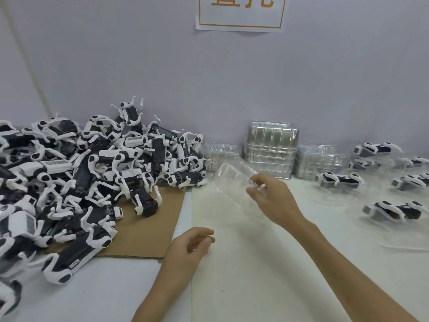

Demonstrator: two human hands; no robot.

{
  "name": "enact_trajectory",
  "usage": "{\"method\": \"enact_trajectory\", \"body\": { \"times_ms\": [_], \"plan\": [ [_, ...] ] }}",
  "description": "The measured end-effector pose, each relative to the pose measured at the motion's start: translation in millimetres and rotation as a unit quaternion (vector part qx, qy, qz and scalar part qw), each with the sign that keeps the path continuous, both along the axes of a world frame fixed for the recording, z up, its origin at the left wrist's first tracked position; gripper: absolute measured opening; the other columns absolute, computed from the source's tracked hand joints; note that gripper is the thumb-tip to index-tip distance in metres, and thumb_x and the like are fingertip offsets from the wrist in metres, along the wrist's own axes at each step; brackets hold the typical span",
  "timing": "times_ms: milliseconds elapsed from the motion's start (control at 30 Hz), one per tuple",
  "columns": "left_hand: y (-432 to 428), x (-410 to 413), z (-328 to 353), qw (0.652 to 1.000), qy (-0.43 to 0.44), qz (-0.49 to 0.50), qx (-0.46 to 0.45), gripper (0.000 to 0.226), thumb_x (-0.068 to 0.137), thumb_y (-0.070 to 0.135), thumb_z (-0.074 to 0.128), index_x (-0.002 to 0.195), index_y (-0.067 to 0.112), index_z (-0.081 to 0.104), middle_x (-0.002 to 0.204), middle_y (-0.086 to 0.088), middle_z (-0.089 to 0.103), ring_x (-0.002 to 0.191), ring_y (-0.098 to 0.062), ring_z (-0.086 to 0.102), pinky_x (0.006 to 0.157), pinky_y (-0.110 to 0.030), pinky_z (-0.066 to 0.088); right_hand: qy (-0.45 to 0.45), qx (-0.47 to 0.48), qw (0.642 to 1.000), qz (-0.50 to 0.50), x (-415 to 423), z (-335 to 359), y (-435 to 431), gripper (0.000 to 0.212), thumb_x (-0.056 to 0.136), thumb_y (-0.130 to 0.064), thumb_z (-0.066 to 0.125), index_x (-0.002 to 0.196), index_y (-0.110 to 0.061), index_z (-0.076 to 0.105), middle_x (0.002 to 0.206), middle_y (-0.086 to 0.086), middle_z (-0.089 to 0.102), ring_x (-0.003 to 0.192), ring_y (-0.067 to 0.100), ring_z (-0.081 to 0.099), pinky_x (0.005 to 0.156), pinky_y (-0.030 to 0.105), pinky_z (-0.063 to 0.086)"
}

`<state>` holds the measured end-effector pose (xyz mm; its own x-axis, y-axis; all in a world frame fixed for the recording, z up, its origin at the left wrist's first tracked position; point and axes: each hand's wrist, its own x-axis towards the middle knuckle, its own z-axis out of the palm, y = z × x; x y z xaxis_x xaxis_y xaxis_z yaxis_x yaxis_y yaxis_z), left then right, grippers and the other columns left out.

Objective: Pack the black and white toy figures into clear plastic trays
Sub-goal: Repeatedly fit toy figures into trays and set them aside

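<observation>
Our right hand (274, 201) pinches a clear tray (232, 180); our empty, loosely curled left hand (190, 249) lies nearer the toys (92, 173) leftward.

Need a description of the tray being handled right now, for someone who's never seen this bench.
Start at the tallest stack of clear trays against the wall, under the paper sign. Just in front of it, one clear tray is up off the table, pinched at its edge by the right hand. It alone is lifted, single and empty.
</observation>
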<state>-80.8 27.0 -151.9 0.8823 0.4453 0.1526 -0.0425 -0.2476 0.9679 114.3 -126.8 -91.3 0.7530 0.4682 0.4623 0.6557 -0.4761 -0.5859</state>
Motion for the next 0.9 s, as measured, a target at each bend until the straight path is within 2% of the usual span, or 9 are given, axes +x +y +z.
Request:
{"method": "enact_trajectory", "body": {
  "times_ms": [100,167,300,400,467,533,667,800,900],
  "plan": [
    [0,0,5,0.999,-0.019,-0.004,-0.045,0.015,0.098,0.015,0.058,0.098,0.019,0.073,0.090,0.001,0.077,0.081,-0.015,0.071,0.073,-0.023,0.052,0.096,0.188,0.972,0.105,-40,4,4,0.010,0.095,-0.019,0.065,0.106,-0.019,0.064,0.086,-0.006,0.068,0.073,0.008,0.066,0.071,0.017,0.046],
    [-1,-2,9,0.995,-0.053,0.007,-0.081,0.016,0.098,0.019,0.060,0.093,0.020,0.075,0.087,-0.005,0.076,0.073,-0.019,0.070,0.067,-0.025,0.052,0.145,0.248,0.947,0.148,-63,-6,8,0.009,0.098,-0.016,0.060,0.107,-0.018,0.062,0.084,0.001,0.072,0.074,0.012,0.070,0.071,0.019,0.049],
    [1,-7,18,0.983,-0.128,0.029,-0.125,0.015,0.084,0.033,0.063,0.088,0.022,0.074,0.084,-0.011,0.074,0.070,-0.023,0.068,0.064,-0.025,0.053,0.173,0.234,0.939,0.180,-88,-29,18,0.010,0.099,-0.019,0.057,0.110,-0.019,0.056,0.090,-0.001,0.076,0.088,0.017,0.070,0.081,0.036,0.051],
    [1,-9,23,0.978,-0.144,0.012,-0.152,0.024,0.084,0.028,0.065,0.104,0.015,0.069,0.091,-0.012,0.074,0.073,-0.025,0.069,0.066,-0.026,0.054,0.172,0.236,0.936,0.198,-95,-32,17,0.012,0.099,-0.021,0.058,0.111,-0.022,0.055,0.093,-0.003,0.076,0.089,0.014,0.070,0.078,0.023,0.049],
    [-2,-10,26,0.979,-0.141,0.003,-0.144,0.023,0.085,0.026,0.065,0.106,0.016,0.069,0.094,-0.013,0.075,0.076,-0.026,0.071,0.070,-0.028,0.056,0.167,0.232,0.937,0.200,-97,-32,15,0.014,0.098,-0.022,0.060,0.111,-0.025,0.056,0.094,-0.005,0.075,0.089,0.011,0.070,0.077,0.016,0.047],
    [-4,-11,26,0.980,-0.138,-0.006,-0.140,0.018,0.089,0.025,0.063,0.104,0.023,0.073,0.098,-0.011,0.076,0.084,-0.027,0.073,0.074,-0.028,0.057,0.164,0.227,0.939,0.199,-100,-30,14,0.019,0.095,-0.023,0.065,0.112,-0.027,0.057,0.094,-0.007,0.074,0.085,0.010,0.069,0.077,0.015,0.047],
    [-6,-12,29,0.973,-0.129,-0.041,-0.185,0.023,0.091,0.026,0.061,0.110,0.027,0.073,0.108,-0.010,0.075,0.097,-0.025,0.073,0.080,-0.028,0.057,0.143,0.217,0.946,0.192,-107,-26,17,0.041,0.079,-0.032,0.078,0.112,-0.026,0.056,0.095,-0.012,0.072,0.079,0.011,0.071,0.074,0.015,0.050],
    [-5,-11,30,0.956,-0.132,-0.078,-0.251,0.029,0.091,0.029,0.063,0.118,0.022,0.071,0.117,-0.017,0.071,0.108,-0.031,0.069,0.087,-0.033,0.055,0.130,0.211,0.953,0.174,-108,-27,17,0.044,0.078,-0.023,0.084,0.111,-0.027,0.055,0.095,-0.015,0.072,0.077,0.010,0.070,0.071,0.016,0.051],
    [-4,-11,29,0.951,-0.130,-0.089,-0.266,0.031,0.092,0.028,0.062,0.121,0.019,0.069,0.122,-0.016,0.069,0.111,-0.034,0.067,0.088,-0.033,0.056,0.120,0.206,0.956,0.173,-108,-27,16,0.044,0.078,-0.020,0.083,0.111,-0.028,0.056,0.095,-0.015,0.072,0.077,0.010,0.070,0.071,0.014,0.049]
  ]
}}
